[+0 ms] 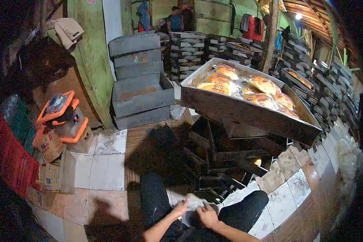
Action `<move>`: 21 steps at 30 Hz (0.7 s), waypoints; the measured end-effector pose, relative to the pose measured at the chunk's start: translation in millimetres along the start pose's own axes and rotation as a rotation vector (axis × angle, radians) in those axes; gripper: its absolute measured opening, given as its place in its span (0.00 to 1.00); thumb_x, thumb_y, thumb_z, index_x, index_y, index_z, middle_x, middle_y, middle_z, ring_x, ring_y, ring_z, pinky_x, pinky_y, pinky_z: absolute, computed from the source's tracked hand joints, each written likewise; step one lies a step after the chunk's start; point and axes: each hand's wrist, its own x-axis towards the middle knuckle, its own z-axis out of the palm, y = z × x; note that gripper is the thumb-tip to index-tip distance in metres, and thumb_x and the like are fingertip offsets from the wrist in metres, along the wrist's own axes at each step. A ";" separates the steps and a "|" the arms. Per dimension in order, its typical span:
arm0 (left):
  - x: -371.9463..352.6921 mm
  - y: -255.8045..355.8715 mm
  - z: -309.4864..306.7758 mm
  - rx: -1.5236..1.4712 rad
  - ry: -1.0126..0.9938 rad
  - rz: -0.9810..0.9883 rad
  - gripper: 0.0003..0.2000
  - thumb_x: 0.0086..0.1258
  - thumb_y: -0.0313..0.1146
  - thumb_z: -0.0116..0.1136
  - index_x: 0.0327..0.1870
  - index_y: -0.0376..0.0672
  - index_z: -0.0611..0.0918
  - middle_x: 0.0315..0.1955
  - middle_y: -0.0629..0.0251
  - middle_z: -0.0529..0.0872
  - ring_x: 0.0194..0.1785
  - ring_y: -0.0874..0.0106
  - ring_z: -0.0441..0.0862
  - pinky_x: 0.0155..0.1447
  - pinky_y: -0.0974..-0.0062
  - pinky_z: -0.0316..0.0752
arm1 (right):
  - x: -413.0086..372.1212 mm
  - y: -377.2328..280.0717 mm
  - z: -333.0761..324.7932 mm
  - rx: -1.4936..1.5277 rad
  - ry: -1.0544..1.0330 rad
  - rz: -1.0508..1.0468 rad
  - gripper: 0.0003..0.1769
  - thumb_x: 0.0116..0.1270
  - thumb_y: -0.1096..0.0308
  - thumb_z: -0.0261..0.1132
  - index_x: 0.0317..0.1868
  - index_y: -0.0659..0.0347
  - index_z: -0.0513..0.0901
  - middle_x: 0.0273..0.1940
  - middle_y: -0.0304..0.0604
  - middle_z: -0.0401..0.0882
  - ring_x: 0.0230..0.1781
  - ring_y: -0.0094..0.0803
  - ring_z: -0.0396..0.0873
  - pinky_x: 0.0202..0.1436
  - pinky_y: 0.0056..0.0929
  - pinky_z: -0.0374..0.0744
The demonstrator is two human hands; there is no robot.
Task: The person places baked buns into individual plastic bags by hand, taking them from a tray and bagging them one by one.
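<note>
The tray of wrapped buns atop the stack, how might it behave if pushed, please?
The tray will probably stay stiff, with its straight-edged walls. It may tip, since a corner seems to jut past the trays below. The buns might slide, lying loose in glossy wrappers.

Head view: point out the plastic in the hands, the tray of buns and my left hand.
Plastic (pixel 195 201): head view, on its pale, see-through middle.
Tray (pixel 230 113): head view, on the outer face of its near wall.
Left hand (pixel 180 209): head view, on the back of the hand.
</note>
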 end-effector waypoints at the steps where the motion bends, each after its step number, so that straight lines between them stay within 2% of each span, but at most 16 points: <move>1: -16.6 37.1 -12.8 -0.039 0.277 0.137 0.31 0.63 0.59 0.43 0.39 0.31 0.75 0.40 0.48 0.79 0.45 0.61 0.76 0.46 0.65 0.69 | -4.0 -9.3 -9.1 0.000 0.002 0.003 0.17 0.54 0.69 0.54 0.46 0.58 0.71 0.34 0.54 0.77 0.46 0.50 0.73 0.49 0.41 0.72; 3: -66.3 96.1 -32.7 -0.087 0.395 0.146 0.24 0.64 0.51 0.50 0.38 0.33 0.75 0.34 0.52 0.79 0.38 0.66 0.77 0.41 0.68 0.70 | -14.5 -29.2 -24.2 -0.015 -0.179 -0.254 0.16 0.54 0.69 0.54 0.46 0.60 0.72 0.37 0.54 0.77 0.45 0.50 0.74 0.50 0.40 0.73; 4: -78.4 110.0 -39.7 -0.146 0.346 0.122 0.22 0.64 0.49 0.50 0.37 0.33 0.75 0.32 0.53 0.79 0.37 0.69 0.77 0.41 0.70 0.71 | -26.8 -26.1 -7.7 0.172 -0.373 -0.226 0.14 0.57 0.68 0.54 0.43 0.63 0.75 0.40 0.53 0.77 0.45 0.47 0.74 0.51 0.37 0.72; 5: -83.2 112.8 -42.9 -0.206 0.299 0.096 0.19 0.65 0.46 0.50 0.37 0.33 0.75 0.30 0.54 0.78 0.37 0.71 0.76 0.41 0.73 0.71 | -25.1 -15.7 0.8 0.178 -0.376 -0.224 0.14 0.57 0.68 0.54 0.43 0.63 0.75 0.40 0.53 0.77 0.45 0.47 0.74 0.51 0.37 0.72; 7: -88.9 104.8 -38.8 -0.205 0.312 0.185 0.18 0.66 0.45 0.49 0.41 0.35 0.73 0.32 0.58 0.78 0.36 0.73 0.75 0.40 0.75 0.70 | -8.6 -4.1 -0.9 0.767 -0.556 0.280 0.12 0.61 0.66 0.53 0.39 0.64 0.76 0.38 0.52 0.77 0.43 0.44 0.76 0.48 0.36 0.73; 9: -110.4 117.1 -34.6 -0.291 0.421 0.221 0.19 0.67 0.45 0.49 0.46 0.35 0.71 0.37 0.62 0.78 0.35 0.74 0.74 0.39 0.74 0.70 | 15.0 3.5 -39.2 0.787 -0.353 0.598 0.11 0.64 0.66 0.52 0.36 0.66 0.76 0.34 0.53 0.77 0.40 0.40 0.77 0.43 0.34 0.73; 11: -128.7 141.7 -36.8 -0.677 0.142 -0.088 0.17 0.67 0.40 0.50 0.48 0.36 0.69 0.42 0.65 0.76 0.41 0.75 0.72 0.47 0.77 0.69 | 42.3 -14.6 -84.8 0.710 -0.085 0.763 0.09 0.62 0.68 0.53 0.37 0.66 0.74 0.32 0.55 0.76 0.39 0.42 0.77 0.42 0.36 0.73; 13: -127.6 146.6 -28.5 -0.978 -0.045 0.067 0.14 0.67 0.35 0.50 0.50 0.38 0.70 0.41 0.68 0.76 0.40 0.77 0.71 0.47 0.80 0.67 | 56.9 -54.3 -115.7 0.637 -0.132 0.527 0.09 0.60 0.70 0.55 0.37 0.67 0.71 0.30 0.55 0.76 0.38 0.46 0.76 0.42 0.38 0.73; 14: -124.3 153.6 -31.7 -0.963 0.069 0.106 0.13 0.67 0.32 0.49 0.49 0.38 0.70 0.41 0.68 0.76 0.40 0.77 0.71 0.46 0.81 0.67 | 65.8 -69.7 -105.7 0.634 0.305 0.031 0.10 0.58 0.71 0.57 0.37 0.68 0.72 0.28 0.54 0.76 0.35 0.49 0.76 0.40 0.38 0.74; 15: -119.3 161.4 -36.0 -0.945 0.182 0.151 0.12 0.67 0.30 0.49 0.49 0.38 0.71 0.40 0.69 0.77 0.39 0.78 0.71 0.46 0.81 0.67 | 53.7 -78.8 -95.3 0.558 0.209 0.055 0.09 0.59 0.73 0.54 0.38 0.64 0.77 0.30 0.52 0.77 0.33 0.49 0.76 0.42 0.38 0.74; 16: -116.8 163.6 -52.8 -0.870 0.166 0.155 0.11 0.66 0.27 0.49 0.47 0.36 0.72 0.39 0.65 0.78 0.41 0.76 0.74 0.45 0.80 0.71 | 50.4 -73.8 -104.4 0.808 0.060 0.166 0.10 0.59 0.72 0.56 0.40 0.65 0.76 0.33 0.53 0.77 0.35 0.46 0.76 0.44 0.36 0.74; 17: -122.1 166.7 -62.9 -1.041 0.123 0.216 0.10 0.67 0.26 0.47 0.46 0.34 0.73 0.39 0.61 0.79 0.41 0.73 0.77 0.43 0.76 0.74 | 46.7 -66.1 -121.3 1.054 -0.096 0.273 0.11 0.58 0.71 0.58 0.42 0.66 0.76 0.35 0.53 0.78 0.37 0.44 0.77 0.46 0.34 0.73; 18: -129.1 171.7 -73.0 -0.984 0.082 0.240 0.10 0.67 0.27 0.46 0.46 0.34 0.73 0.39 0.60 0.79 0.40 0.72 0.78 0.42 0.74 0.75 | 50.8 -65.5 -150.9 0.965 0.009 0.593 0.14 0.58 0.69 0.61 0.42 0.68 0.75 0.38 0.52 0.78 0.41 0.38 0.76 0.48 0.32 0.72; 19: -136.2 175.8 -81.7 -0.932 0.043 0.261 0.10 0.68 0.27 0.45 0.47 0.34 0.72 0.40 0.59 0.79 0.40 0.71 0.78 0.41 0.73 0.76 | 55.7 -53.0 -145.9 0.741 0.520 0.397 0.16 0.57 0.66 0.63 0.43 0.67 0.75 0.36 0.50 0.78 0.39 0.32 0.76 0.47 0.29 0.73; 20: -144.0 179.5 -90.1 -0.864 -0.120 0.261 0.11 0.68 0.28 0.45 0.47 0.33 0.73 0.39 0.60 0.80 0.41 0.71 0.78 0.41 0.74 0.76 | 64.1 -44.9 -146.5 0.612 0.641 0.453 0.15 0.57 0.68 0.63 0.43 0.67 0.76 0.35 0.46 0.78 0.37 0.29 0.76 0.45 0.27 0.73; 21: -144.9 175.9 -90.0 -0.862 -0.121 0.258 0.11 0.68 0.28 0.45 0.47 0.33 0.73 0.39 0.60 0.80 0.41 0.71 0.78 0.41 0.74 0.76 | 67.7 -37.1 -148.5 0.768 0.547 0.482 0.15 0.56 0.68 0.64 0.43 0.66 0.76 0.35 0.44 0.78 0.36 0.27 0.75 0.44 0.25 0.73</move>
